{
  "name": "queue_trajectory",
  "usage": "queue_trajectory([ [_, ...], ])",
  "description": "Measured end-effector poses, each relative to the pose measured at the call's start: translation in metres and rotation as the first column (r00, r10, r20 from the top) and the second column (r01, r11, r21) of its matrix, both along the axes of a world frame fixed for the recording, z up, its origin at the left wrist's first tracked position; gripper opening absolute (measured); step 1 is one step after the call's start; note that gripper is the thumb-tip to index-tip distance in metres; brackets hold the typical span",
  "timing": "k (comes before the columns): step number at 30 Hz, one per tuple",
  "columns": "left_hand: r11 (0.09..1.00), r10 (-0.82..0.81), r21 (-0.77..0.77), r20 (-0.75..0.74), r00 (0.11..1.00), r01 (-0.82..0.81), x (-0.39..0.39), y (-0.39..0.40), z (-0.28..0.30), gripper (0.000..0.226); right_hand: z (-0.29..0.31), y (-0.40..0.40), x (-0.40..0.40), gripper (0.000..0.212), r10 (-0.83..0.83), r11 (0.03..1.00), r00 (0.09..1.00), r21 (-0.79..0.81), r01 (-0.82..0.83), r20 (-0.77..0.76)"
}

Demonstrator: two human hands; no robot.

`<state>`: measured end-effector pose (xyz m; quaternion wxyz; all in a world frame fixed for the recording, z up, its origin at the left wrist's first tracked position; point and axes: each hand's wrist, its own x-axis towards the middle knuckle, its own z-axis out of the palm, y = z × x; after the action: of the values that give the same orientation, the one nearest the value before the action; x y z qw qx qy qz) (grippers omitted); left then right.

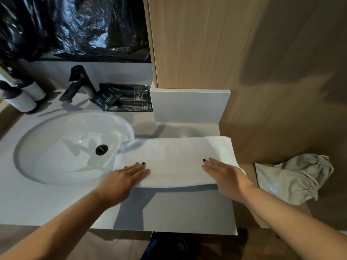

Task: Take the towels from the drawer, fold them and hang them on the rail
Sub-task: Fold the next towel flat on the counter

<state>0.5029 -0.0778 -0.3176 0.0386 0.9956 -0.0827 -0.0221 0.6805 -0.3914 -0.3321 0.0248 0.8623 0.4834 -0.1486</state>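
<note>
A white towel [174, 158] lies folded into a long flat strip on the pale counter [169, 209], its left end hanging slightly over the sink's rim. My left hand [125, 177] presses flat on the towel's near left corner, fingers straight. My right hand [225, 175] lies flat on the near right part, fingers straight as well. No drawer and no rail are in view.
A white oval sink [62, 147] with a black drain sits to the left, a black tap [78, 83] behind it. Two bottles [22, 96] stand at far left; dark sachets [124, 98] lie by a wooden cabinet [206, 44]. A grey cloth bag [293, 177] sits at right.
</note>
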Motion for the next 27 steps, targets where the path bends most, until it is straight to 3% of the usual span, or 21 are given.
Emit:
queue_trajectory([
  [3,0.982,0.155,-0.101,-0.070,0.985,-0.162,-0.004,0.015,0.006,0.054,0.010,-0.011,0.011,0.058,-0.215,0.973,0.972,0.069,0.222,-0.100],
  [8,0.827,0.337,-0.403,-0.203,0.920,-0.392,0.000,0.043,0.023,0.012,0.026,-0.026,0.038,0.040,-0.299,0.936,0.923,0.114,0.332,-0.241],
  [12,0.665,0.448,-0.555,-0.240,0.861,-0.500,0.001,0.057,0.025,0.014,0.030,-0.034,0.048,0.042,-0.373,0.821,0.830,0.269,0.504,-0.414],
  [15,0.491,0.549,-0.668,-0.261,0.794,-0.559,0.000,0.065,0.016,0.012,0.023,-0.039,0.050,0.036,-0.417,0.683,0.743,0.359,0.636,-0.523],
  [18,0.333,0.655,-0.743,-0.260,0.709,-0.580,0.001,0.066,0.002,0.005,0.011,-0.040,0.052,0.026,-0.410,0.500,0.587,0.366,0.785,-0.698],
  [20,0.264,0.713,-0.762,-0.258,0.652,-0.591,0.003,0.061,-0.008,0.006,0.004,-0.034,0.052,0.016,-0.421,0.441,0.525,0.339,0.831,-0.740],
  [22,0.255,0.756,-0.747,-0.242,0.608,-0.614,0.008,0.056,-0.017,0.005,-0.003,-0.025,0.052,0.008,-0.473,0.445,0.525,0.323,0.835,-0.707],
  [24,0.293,0.788,-0.700,-0.208,0.579,-0.651,0.013,0.054,-0.024,0.022,-0.006,-0.013,0.053,0.004,-0.522,0.430,0.541,0.344,0.835,-0.659],
  [27,0.351,0.826,-0.589,-0.172,0.537,-0.728,0.023,0.051,-0.028,0.034,-0.010,0.005,0.054,0.011,-0.618,0.437,0.586,0.390,0.811,-0.525],
])
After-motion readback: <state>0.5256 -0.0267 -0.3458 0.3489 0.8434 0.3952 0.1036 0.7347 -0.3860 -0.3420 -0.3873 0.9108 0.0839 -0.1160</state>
